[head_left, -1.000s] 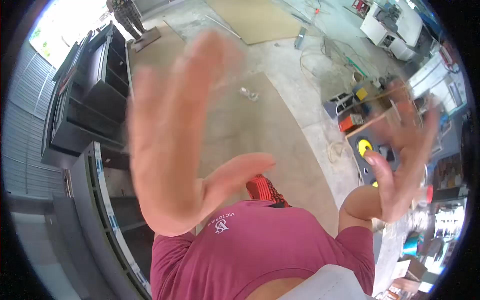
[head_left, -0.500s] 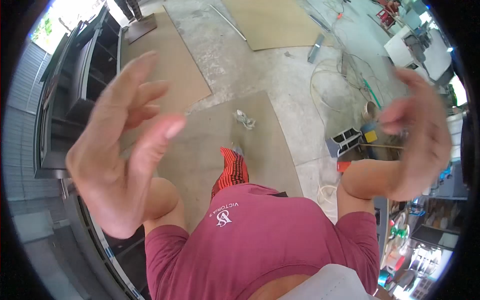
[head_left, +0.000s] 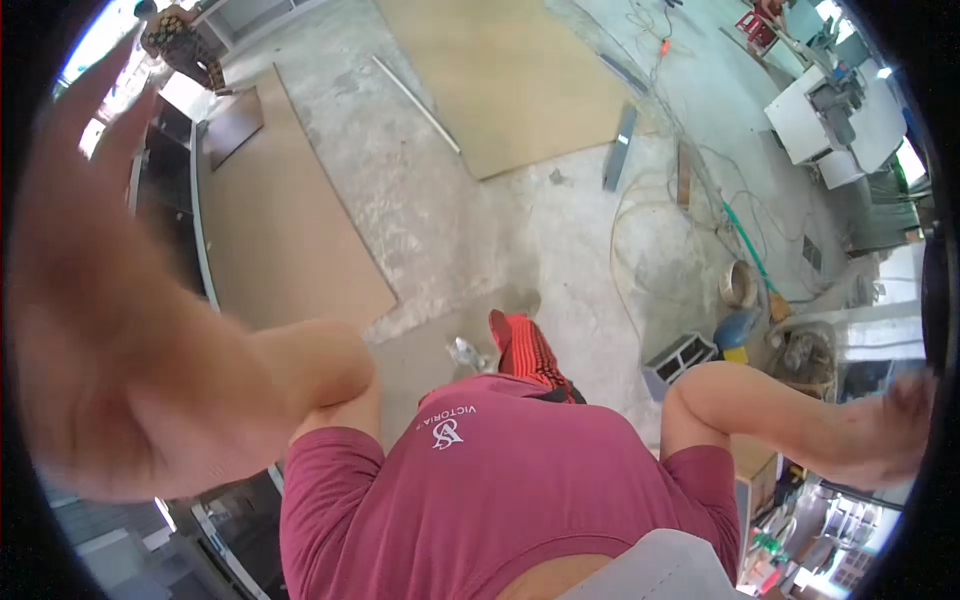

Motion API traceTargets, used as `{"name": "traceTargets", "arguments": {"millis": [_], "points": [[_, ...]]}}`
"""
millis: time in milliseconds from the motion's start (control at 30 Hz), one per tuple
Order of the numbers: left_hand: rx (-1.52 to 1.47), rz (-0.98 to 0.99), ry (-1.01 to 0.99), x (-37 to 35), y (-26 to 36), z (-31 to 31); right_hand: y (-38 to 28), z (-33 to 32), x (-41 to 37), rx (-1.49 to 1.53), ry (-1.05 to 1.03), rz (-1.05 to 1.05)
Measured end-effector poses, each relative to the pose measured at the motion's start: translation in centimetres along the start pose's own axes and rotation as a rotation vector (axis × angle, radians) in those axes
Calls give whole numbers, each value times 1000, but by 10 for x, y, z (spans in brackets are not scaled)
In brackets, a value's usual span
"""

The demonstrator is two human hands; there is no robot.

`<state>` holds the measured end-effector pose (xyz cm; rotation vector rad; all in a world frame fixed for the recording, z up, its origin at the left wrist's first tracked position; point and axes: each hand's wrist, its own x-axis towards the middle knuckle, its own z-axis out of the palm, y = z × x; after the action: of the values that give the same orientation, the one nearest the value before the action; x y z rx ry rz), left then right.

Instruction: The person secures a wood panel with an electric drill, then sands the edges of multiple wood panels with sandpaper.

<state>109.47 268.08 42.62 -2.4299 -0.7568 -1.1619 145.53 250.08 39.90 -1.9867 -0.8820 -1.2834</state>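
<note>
My left hand (head_left: 120, 290) is raised close to the camera at the far left, smeared by motion. Its fingers stretch upward, apart, and hold nothing that I can see. Out at the right edge is my right hand (head_left: 905, 425), small and blurred, so its fingers cannot be made out. Neither hand visibly touches anything. Below the front of my maroon shirt (head_left: 540, 470) shows a leg in red and black patterned cloth (head_left: 530, 350). Beside it, a crumpled clear plastic piece (head_left: 465, 352) lies on a brown sheet.
Large brown boards (head_left: 510, 80) lie on the concrete floor (head_left: 450, 235). A long thin strip (head_left: 415, 103), a grey bar (head_left: 620, 148), loose cables (head_left: 615, 240) and a dark frame piece (head_left: 680, 360) are around. A person (head_left: 185, 45) stands far left; a white machine table (head_left: 800, 115) stands right.
Both hands have swung outward, the left one nearer the camera. My view has moved forward over the floor, and the stepping leg differs. More of the standing person shows.
</note>
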Motion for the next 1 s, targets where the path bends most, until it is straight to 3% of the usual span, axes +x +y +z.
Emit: {"name": "traceTargets", "arguments": {"millis": [33,100,133,167,233,267,300,333,367,433,467,500,533,567,600,633,700,733,767,800,833,867,900,933,1000], "points": [[6,4,14,17,-5,48,-24,41,5,312,35,71],[-574,-761,231,65,-5,138,-77,125,17,944,99,197],[-232,-552,-157,91,-21,167,-94,164,30,1263,119,249],[-222,-547,-140,114,-41,203,-106,211,51,1276,135,243],[-210,-585,-323,153,-83,254,-125,283,90,770,-505,199],[-167,-619,-261,174,-99,260,-118,324,107,777,-498,206],[29,-443,-79,190,-117,272,-100,369,123,784,-135,118],[-68,-571,99,206,-133,285,-102,402,140,772,216,22],[-70,-591,96,222,-146,311,-109,433,152,775,201,9],[-65,-653,807,259,-181,373,-178,499,175,872,-187,-112],[-133,-666,552,268,-192,391,-209,528,183,910,-381,-172],[-127,-673,559,283,-205,414,-226,558,192,936,-578,-231],[-9,-696,279,301,-218,440,-230,592,203,937,-578,-241],[103,-707,-2,319,-233,465,-229,627,215,900,-743,-222],[282,-591,-120,326,-266,480,-230,665,226,854,-905,-201],[278,-591,-114,335,-291,509,-232,703,236,850,-900,-204],[121,-817,742,360,-341,571,-233,779,250,869,-595,-73],[259,-832,893,386,-367,607,-237,819,266,871,-436,-27],[248,-834,908,413,-392,639,-244,859,284,877,-264,19],[222,-677,528,442,-414,676,-252,902,305,875,-102,62],[178,-503,124,477,-425,708,-260,932,325,851,-123,66],[40,-694,-175,516,-431,732,-269,958,345,809,-325,-70],[30,-672,-191,538,-455,758,-278,989,363,771,-511,-203],[-7,-581,-152,556,-481,780,-256,1022,377,761,-182,-251],[-48,-469,-120,601,-522,830,-227,1076,406,43,337,-11]]}}
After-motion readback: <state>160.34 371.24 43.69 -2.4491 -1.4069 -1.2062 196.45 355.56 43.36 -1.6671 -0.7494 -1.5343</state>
